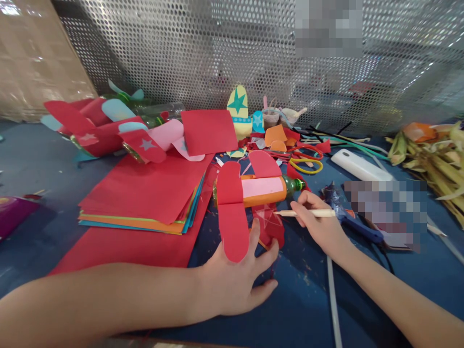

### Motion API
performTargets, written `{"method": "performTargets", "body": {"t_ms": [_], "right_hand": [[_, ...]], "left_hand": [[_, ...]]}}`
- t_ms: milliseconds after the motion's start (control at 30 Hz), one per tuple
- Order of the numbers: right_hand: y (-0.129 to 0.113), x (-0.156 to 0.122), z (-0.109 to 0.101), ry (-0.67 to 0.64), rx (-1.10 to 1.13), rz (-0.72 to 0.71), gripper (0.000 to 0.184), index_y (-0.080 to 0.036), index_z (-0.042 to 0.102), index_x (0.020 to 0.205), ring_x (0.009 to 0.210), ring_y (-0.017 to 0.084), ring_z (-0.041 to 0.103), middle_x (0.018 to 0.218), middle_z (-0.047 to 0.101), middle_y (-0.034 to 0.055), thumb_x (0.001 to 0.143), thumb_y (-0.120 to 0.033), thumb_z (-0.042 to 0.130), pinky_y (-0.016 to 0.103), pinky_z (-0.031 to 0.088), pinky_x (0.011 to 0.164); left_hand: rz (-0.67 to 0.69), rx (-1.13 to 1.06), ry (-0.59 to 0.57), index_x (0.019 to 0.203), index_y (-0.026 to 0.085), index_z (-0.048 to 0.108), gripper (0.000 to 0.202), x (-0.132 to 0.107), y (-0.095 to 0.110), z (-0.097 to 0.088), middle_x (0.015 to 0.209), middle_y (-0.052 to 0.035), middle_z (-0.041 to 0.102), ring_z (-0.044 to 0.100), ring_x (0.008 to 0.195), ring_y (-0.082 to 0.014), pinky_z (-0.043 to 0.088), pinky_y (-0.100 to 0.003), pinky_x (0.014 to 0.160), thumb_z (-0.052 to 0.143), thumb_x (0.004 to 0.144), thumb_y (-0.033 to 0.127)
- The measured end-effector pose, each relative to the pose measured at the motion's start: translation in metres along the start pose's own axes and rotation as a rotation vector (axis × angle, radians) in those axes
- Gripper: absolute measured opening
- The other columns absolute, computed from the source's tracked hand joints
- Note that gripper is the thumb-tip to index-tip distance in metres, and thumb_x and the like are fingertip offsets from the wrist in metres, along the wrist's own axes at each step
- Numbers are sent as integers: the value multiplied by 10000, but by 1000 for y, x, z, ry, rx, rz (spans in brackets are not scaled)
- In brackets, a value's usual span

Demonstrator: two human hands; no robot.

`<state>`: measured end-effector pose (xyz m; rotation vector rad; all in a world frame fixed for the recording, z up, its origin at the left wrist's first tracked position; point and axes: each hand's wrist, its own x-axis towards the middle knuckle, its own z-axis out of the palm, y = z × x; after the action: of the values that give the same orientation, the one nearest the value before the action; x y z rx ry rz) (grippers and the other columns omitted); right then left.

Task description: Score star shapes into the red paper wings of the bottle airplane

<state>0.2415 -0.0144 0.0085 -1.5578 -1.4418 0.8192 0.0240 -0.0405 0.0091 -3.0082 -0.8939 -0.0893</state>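
Observation:
A green plastic bottle (291, 185) wrapped in orange and pink paper lies on its side in front of me, with red paper wings (232, 212) shaped like an airplane's. Below the bottle is a red paper piece (270, 232) bearing the pale outline of a star. My left hand (239, 275) has its fingers spread, some resting on that red piece, and part of the hand is under the long red wing. Pinched in my right hand (317, 224) is a pale pen (319, 212), its tip at the star's right side.
Stacked coloured paper (145, 193) lies left, below finished bottle planes (108, 125). Behind the bottle are yellow-handled scissors (307, 165) and paper scraps. A blue glue gun (362, 228), a white device (360, 164) and dried husks (435, 164) are on the right. A perforated metal panel (181, 53) stands behind.

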Motion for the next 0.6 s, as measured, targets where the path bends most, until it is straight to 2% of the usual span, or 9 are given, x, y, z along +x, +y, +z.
{"method": "performTargets", "body": {"t_ms": [133, 267, 333, 600], "right_hand": [[-1, 0, 0, -13, -13, 2, 286, -237, 375, 604, 403, 98, 363, 436, 406, -75, 827, -331, 527, 246, 293, 451], [-2, 1, 0, -12, -5, -4, 279, -236, 372, 609, 410, 99, 366, 435, 401, -74, 832, -322, 517, 242, 301, 454], [-2, 1, 0, -16, -11, -2, 277, -236, 374, 612, 411, 101, 370, 439, 407, -73, 830, -324, 520, 242, 301, 452], [-2, 1, 0, -17, -9, 0, 277, -236, 377, 609, 408, 100, 371, 438, 413, -72, 827, -330, 520, 243, 301, 449]], "left_hand": [[26, 9, 8, 1409, 244, 400, 532, 0, 0, 0, 1431, -147, 405, 276, 1332, -418, 417, -589, 921, 365, 941, 496], [-29, -11, 7, 1422, 250, 378, 568, 1, 0, -1, 1427, -195, 387, 385, 1263, -428, 414, -579, 909, 377, 927, 529], [-25, -10, 1, 1422, 256, 377, 563, 1, 0, -1, 1437, -186, 377, 413, 1241, -424, 407, -577, 915, 383, 927, 524], [-15, -6, -8, 1425, 255, 367, 553, 0, 0, 2, 1431, -182, 386, 334, 1298, -425, 401, -577, 919, 336, 942, 523]]}}
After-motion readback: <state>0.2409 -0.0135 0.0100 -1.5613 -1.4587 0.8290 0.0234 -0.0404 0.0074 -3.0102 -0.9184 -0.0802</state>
